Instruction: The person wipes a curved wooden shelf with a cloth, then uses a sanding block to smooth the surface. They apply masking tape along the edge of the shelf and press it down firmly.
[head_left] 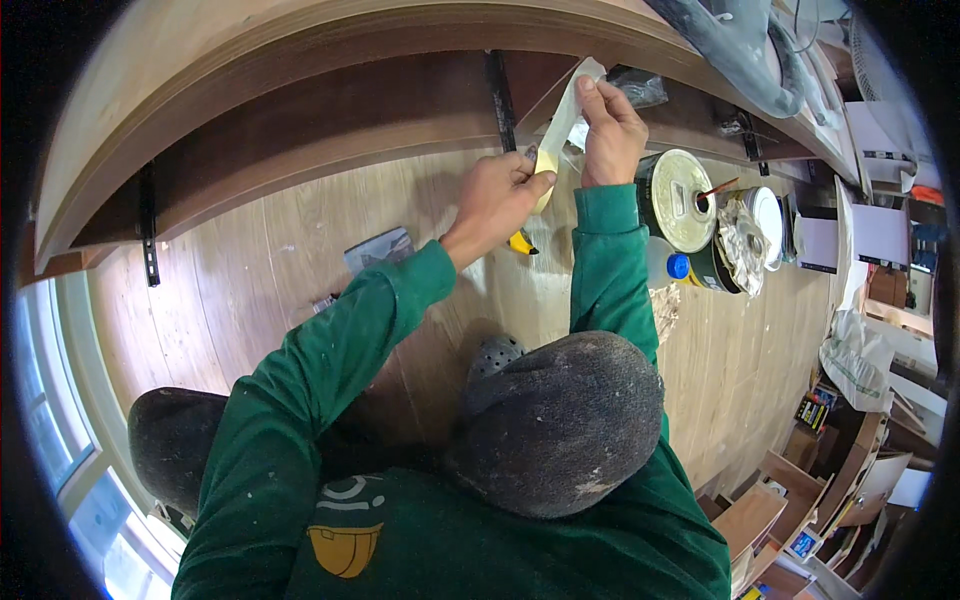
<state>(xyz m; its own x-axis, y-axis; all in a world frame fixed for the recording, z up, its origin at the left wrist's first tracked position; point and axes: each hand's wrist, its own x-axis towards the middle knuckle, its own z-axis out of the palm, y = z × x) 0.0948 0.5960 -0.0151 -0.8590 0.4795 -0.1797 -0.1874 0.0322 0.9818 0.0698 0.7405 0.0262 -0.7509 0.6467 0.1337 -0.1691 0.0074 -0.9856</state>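
A pale, cream-yellow strip that looks like masking tape point(563, 130) stretches between my two hands, in front of the low brown wooden cabinet. My left hand point(497, 203) pinches its lower, yellower end between thumb and fingers. Higher up and to the right, my right hand point(613, 138) grips the upper end near the cabinet's edge. Below the strip, a yellow and black object point(522, 243) lies on the floor, partly hidden by my left hand.
Right of my right forearm stand a paint can point(680, 215), a blue-capped bottle point(678, 266) and another can topped with crumpled material point(742, 248). Black metal rails point(150, 225) are fixed to the cabinet point(330, 120). A grey hose point(735, 50) hangs at upper right; wooden boxes point(795, 490) clutter the lower right.
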